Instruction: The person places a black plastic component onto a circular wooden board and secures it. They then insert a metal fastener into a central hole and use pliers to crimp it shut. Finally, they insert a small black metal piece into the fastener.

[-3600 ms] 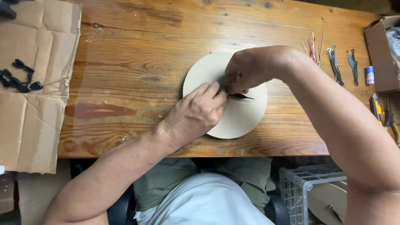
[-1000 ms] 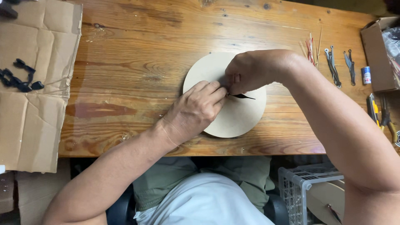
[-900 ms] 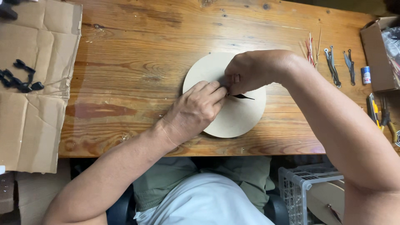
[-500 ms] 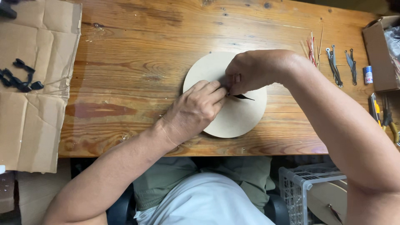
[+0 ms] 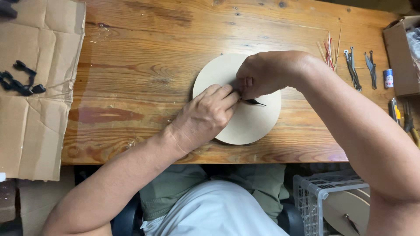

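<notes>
Round disc (image 5: 253, 124): pale tan, flat board, lying flat on the wooden table (image 5: 144, 78) near its front edge, directly beneath both grips. Small black pointed piece (image 5: 254, 102): thin, dark, lying on the disc near its centre, tip projecting just right of where left grip (image 5: 205, 116) and right grip (image 5: 262, 74) fingertips meet.

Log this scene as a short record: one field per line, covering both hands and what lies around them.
Surface: wooden table
Centre: pale round disc, flat on the table
Left hand: on the disc, fingertips at its middle
Right hand: over the disc, pinching at the same spot
Between hands: thin black pointer, lying on the disc
Left side: cardboard sheet with small black parts
Right side: thin sticks, metal tools, open box
</notes>
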